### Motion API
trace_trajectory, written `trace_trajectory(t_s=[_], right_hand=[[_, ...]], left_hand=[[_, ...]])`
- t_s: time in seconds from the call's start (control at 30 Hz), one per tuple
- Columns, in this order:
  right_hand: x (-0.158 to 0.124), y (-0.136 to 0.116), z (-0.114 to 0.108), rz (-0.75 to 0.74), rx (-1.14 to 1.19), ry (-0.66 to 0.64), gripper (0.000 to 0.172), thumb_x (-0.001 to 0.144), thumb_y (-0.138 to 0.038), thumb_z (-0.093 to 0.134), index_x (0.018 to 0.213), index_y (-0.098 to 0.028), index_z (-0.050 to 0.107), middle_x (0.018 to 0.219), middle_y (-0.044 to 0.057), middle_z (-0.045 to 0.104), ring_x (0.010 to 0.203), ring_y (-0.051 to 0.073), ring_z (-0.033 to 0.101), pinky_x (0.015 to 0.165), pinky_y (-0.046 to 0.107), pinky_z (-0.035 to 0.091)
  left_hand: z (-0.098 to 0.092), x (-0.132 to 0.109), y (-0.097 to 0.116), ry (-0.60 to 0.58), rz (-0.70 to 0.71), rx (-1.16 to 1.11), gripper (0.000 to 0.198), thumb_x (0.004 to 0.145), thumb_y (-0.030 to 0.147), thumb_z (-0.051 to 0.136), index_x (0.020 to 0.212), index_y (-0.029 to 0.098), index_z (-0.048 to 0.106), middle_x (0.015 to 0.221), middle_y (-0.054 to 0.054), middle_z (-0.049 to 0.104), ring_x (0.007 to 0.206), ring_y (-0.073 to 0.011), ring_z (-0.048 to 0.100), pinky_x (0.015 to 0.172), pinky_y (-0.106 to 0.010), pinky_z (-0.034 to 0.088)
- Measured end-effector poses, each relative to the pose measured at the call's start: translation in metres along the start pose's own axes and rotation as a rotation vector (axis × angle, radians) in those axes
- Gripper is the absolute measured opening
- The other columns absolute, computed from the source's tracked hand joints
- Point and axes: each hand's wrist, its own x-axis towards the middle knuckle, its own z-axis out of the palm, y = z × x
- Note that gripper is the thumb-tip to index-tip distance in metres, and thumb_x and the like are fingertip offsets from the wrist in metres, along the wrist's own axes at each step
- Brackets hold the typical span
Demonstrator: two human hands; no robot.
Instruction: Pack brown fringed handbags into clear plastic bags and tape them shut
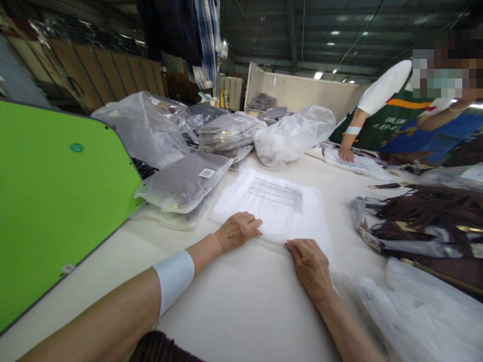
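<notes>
A flat white plastic bag [271, 201] with printed lines of dark text lies on the pale table [234, 306]. At the bag's near edge, my left hand [240, 230] has its fingers closed on the plastic. My right hand [310, 261] pinches the same near edge further right, thumb and fingers together. Both hands stay low over the table, a short gap apart. Left of the bag, grey packed items in clear bags [181, 183] are stacked, the top one with a barcode label.
A green panel [60, 201] stands at the left. Filled clear bags [294, 133] sit at the back. Brown fringed items [415, 216] and loose clear plastic bags [422, 311] lie at the right. Across the table, another person's hand [346, 154] presses on white plastic.
</notes>
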Motion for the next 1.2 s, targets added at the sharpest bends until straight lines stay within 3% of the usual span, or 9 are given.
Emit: trace_trajectory(t_s=[0.17,0.33,0.53,0.7,0.8,0.9,1.1,1.2], right_hand=[[0.0,-0.001,-0.003,0.09,0.063,0.052,0.029,0.084,-0.039,0.046,0.061,-0.023,0.051,0.063,0.004,0.053,0.067,0.019,0.048,0.064,0.031,0.038],[0.003,-0.003,-0.006,0.249,0.185,0.023,0.034,0.074,-0.051,0.051,0.057,-0.023,0.045,0.062,0.002,0.049,0.066,0.019,0.045,0.063,0.032,0.034],[0.002,-0.011,-0.024,0.499,0.427,-0.177,0.031,0.067,-0.051,0.057,0.061,-0.021,0.054,0.061,-0.001,0.052,0.062,0.015,0.046,0.06,0.029,0.034],[-0.002,-0.022,-0.042,0.672,0.605,-0.26,0.032,0.057,-0.05,0.06,0.057,-0.02,0.052,0.053,-0.004,0.046,0.055,0.012,0.041,0.054,0.027,0.031],[-0.007,-0.03,-0.053,0.721,0.635,-0.27,0.032,0.048,-0.045,0.067,0.053,-0.02,0.046,0.051,-0.006,0.043,0.053,0.01,0.039,0.054,0.026,0.031],[-0.016,-0.039,-0.063,0.731,0.632,-0.317,0.034,0.046,-0.041,0.07,0.052,-0.02,0.043,0.05,-0.007,0.041,0.051,0.009,0.036,0.053,0.025,0.029],[-0.035,-0.058,-0.082,0.68,0.57,-0.396,0.036,0.054,-0.045,0.067,0.054,-0.02,0.041,0.053,-0.006,0.042,0.054,0.009,0.036,0.053,0.025,0.028],[-0.041,-0.064,-0.092,0.625,0.51,-0.425,0.036,0.057,-0.048,0.063,0.054,-0.021,0.039,0.052,-0.006,0.042,0.052,0.01,0.037,0.052,0.025,0.03]], left_hand=[[-0.005,-0.001,0.003,-0.08,0.021,-0.016,0.023,0.091,0.016,0.037,0.087,0.013,0.059,0.086,-0.009,0.062,0.081,-0.0208,0.053,0.07,-0.032,0.038],[-0.014,0.002,0.013,-0.154,-0.088,-0.06,0.02,0.085,0.007,0.041,0.078,0.011,0.06,0.08,-0.01,0.061,0.079,-0.0211,0.053,0.072,-0.032,0.038],[-0.033,0.005,0.026,-0.222,-0.305,-0.217,0.007,0.073,0.01,0.059,0.068,0.015,0.056,0.075,-0.003,0.06,0.075,-0.0176,0.053,0.068,-0.028,0.039],[-0.048,-0.001,0.028,-0.344,-0.429,-0.439,0.025,0.061,0.025,0.073,0.057,0.017,0.05,0.055,0.006,0.049,0.053,-0.0102,0.047,0.046,-0.02,0.033],[-0.053,-0.009,0.029,-0.382,-0.423,-0.523,0.032,0.063,0.036,0.072,0.055,0.017,0.048,0.05,0.008,0.043,0.048,-0.0081,0.043,0.043,-0.018,0.032],[-0.059,-0.022,0.034,-0.374,-0.384,-0.514,0.032,0.073,0.039,0.062,0.056,0.017,0.047,0.049,0.008,0.04,0.047,-0.0077,0.041,0.043,-0.018,0.032],[-0.072,-0.056,0.05,-0.284,-0.203,-0.248,0.012,0.073,0.017,0.064,0.068,0.015,0.053,0.067,0.001,0.057,0.068,-0.0158,0.054,0.063,-0.026,0.039],[-0.075,-0.071,0.052,-0.244,-0.121,-0.097,0.006,0.077,0.009,0.055,0.075,0.014,0.055,0.073,-0.005,0.061,0.072,-0.0201,0.056,0.066,-0.031,0.04]])
